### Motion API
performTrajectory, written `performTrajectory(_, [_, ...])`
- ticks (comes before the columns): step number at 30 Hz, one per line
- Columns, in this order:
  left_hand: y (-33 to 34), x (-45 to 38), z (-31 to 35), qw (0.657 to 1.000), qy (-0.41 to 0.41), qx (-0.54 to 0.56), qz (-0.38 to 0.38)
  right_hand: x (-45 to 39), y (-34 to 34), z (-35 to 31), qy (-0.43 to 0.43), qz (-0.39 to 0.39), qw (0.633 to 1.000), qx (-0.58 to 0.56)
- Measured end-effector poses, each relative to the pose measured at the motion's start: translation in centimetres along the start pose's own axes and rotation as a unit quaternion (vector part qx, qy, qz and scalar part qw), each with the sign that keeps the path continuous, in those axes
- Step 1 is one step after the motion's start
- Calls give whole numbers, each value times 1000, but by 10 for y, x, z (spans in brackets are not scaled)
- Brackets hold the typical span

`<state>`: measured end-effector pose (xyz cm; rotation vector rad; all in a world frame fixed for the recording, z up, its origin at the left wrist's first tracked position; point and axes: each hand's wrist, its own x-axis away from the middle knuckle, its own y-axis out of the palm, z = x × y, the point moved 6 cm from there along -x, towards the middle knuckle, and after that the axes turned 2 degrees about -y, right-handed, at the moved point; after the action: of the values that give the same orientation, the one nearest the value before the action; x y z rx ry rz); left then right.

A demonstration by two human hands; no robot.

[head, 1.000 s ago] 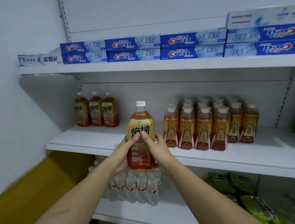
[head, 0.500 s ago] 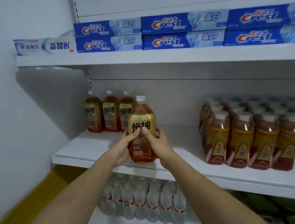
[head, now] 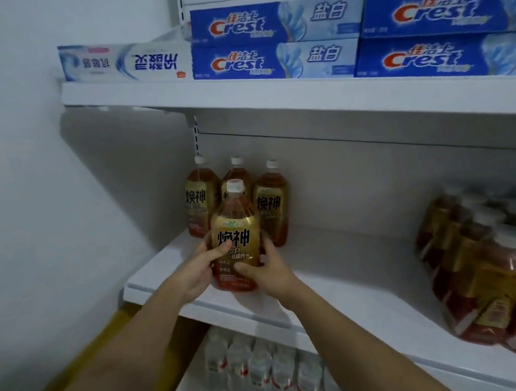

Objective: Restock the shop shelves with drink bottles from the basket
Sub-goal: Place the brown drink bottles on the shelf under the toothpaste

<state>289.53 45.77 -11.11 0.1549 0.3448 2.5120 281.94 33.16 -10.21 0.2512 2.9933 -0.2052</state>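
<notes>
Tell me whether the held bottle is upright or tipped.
Upright. The bottle has its white cap at the top and its base low on the middle shelf, with the left hand and right hand gripping its sides.

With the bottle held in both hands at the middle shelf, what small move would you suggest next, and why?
Probably release it, or first nudge it slightly back. The held bottle looks upright, its base low on the middle shelf, just before three matching bottles, with the left hand and right hand still wrapped round it.
</notes>
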Motion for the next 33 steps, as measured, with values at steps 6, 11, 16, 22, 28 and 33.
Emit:
performTrajectory(6, [-56,-8,14,999,34,12,38,-41,49,14,-11,35,996,85])
performTrajectory(11, [-78,-18,15,993,62,39,93,-71,71,17,-28,45,993,106])
performTrajectory(16, [-99,-35,12,985,80,34,149,-97,84,18,-15,51,988,148])
performTrajectory(22, [-109,-53,7,961,116,45,248,-117,94,21,-19,59,982,180])
performTrajectory(28, [-112,-61,12,926,143,-23,349,-133,102,18,-1,67,967,246])
performTrajectory(33, [-114,-63,14,889,131,-125,421,-145,108,21,15,80,958,275])
